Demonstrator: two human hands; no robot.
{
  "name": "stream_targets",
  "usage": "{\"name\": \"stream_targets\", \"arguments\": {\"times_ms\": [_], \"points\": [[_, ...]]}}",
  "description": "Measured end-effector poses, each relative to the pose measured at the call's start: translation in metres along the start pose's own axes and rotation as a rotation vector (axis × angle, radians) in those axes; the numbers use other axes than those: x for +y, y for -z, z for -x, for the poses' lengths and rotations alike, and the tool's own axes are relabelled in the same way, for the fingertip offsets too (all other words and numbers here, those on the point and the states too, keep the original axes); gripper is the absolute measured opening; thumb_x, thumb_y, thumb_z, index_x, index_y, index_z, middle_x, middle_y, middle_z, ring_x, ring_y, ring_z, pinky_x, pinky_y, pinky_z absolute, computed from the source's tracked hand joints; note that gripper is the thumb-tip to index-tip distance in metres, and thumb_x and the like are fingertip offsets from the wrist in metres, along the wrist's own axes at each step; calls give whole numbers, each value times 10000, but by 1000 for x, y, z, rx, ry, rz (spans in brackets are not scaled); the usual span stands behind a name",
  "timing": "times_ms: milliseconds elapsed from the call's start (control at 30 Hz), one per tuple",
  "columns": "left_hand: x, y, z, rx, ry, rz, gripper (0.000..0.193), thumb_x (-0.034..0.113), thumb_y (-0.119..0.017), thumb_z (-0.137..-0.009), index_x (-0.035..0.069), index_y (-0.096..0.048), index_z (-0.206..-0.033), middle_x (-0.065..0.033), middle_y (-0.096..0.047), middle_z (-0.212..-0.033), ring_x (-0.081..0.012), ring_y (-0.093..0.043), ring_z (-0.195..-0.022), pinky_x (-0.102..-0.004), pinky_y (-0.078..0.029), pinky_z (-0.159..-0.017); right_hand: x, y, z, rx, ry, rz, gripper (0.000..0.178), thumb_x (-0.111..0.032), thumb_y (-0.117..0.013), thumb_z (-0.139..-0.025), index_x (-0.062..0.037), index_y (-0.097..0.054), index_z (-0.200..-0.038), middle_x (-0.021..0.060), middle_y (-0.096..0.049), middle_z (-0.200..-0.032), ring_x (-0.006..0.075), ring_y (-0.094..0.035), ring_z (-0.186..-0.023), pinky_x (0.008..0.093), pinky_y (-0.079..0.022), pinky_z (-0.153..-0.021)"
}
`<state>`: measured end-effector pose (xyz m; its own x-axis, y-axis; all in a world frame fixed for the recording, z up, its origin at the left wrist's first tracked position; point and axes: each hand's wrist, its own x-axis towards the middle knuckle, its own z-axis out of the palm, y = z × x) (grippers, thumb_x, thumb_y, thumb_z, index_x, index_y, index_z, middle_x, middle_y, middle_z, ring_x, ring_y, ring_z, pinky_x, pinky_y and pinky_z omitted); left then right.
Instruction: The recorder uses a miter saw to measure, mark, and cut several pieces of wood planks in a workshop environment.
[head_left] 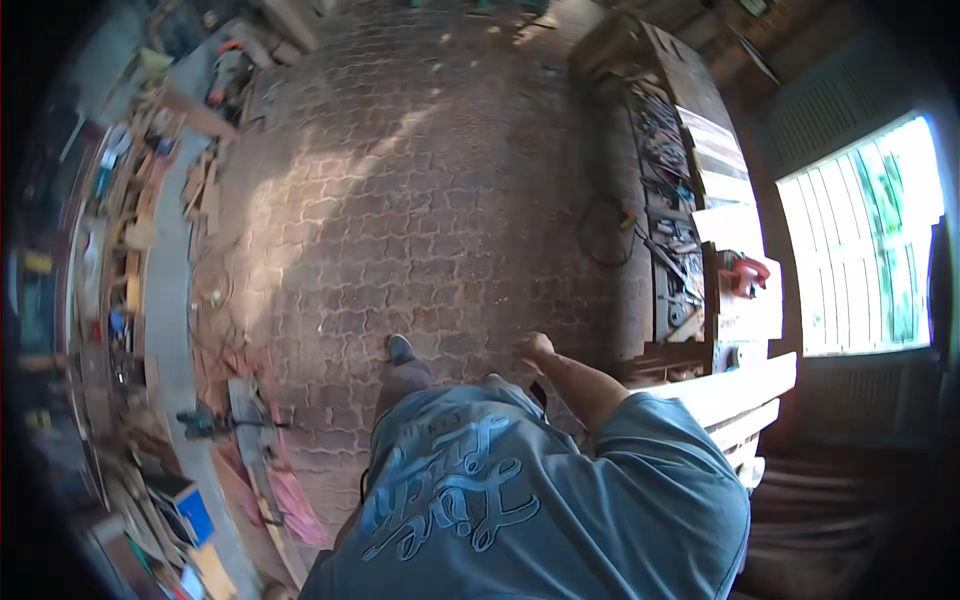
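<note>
My right hand (533, 347) hangs in front of my body over the paved floor (440, 230), the bare forearm reaching it from a blue T-shirt sleeve (660, 425). Its fingers point down and look loosely bent, but they are too small and blurred to show whether anything is in them. Just below that hand is a dark shape (540, 392) at my side that I cannot make out. My left hand is out of sight behind the shirt (480, 480). One grey shoe (400, 348) is stretched forward on the bricks.
On the right stands a workbench with a tray of hand tools (665, 190), a red tool (745, 275) and pale boards (730, 395). Cluttered shelves (120, 270) line the left. Near them are a pink cloth (290, 495) and a dark green power tool (205, 422). A cable (600, 250) hangs by the bench.
</note>
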<state>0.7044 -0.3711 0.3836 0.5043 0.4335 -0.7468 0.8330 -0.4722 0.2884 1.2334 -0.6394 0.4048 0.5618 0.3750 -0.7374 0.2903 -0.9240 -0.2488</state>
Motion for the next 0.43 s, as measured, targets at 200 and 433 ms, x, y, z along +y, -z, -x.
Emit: {"name": "stream_targets", "arguments": {"times_ms": [200, 433], "points": [[-29, 204, -136, 84, 113, -7, 581, 488, -707, -885, -29, -709, -1151, -307, -713, -1103, -479, -682, -1034, -527, -534, -909, -4, -33, 31, -97, -72, 9, 380, -381, -577, -1014, -108, -756, -1209, 115, -728, -1239, 286, -686, -1166, 419, -559, -940], [72, 415, -291, 349, 155, 245, 513, 397, -713, -911, -15, -693, -1217, -276, -712, -1207, -385, -692, -1159, -515, -523, -960, -19, -92, 38, 72, -413, -869, 432, -399, -732, -927, -27, -787, -1140, 126, -782, -1121, 245, -723, -1021, 388, -560, -916]]}}
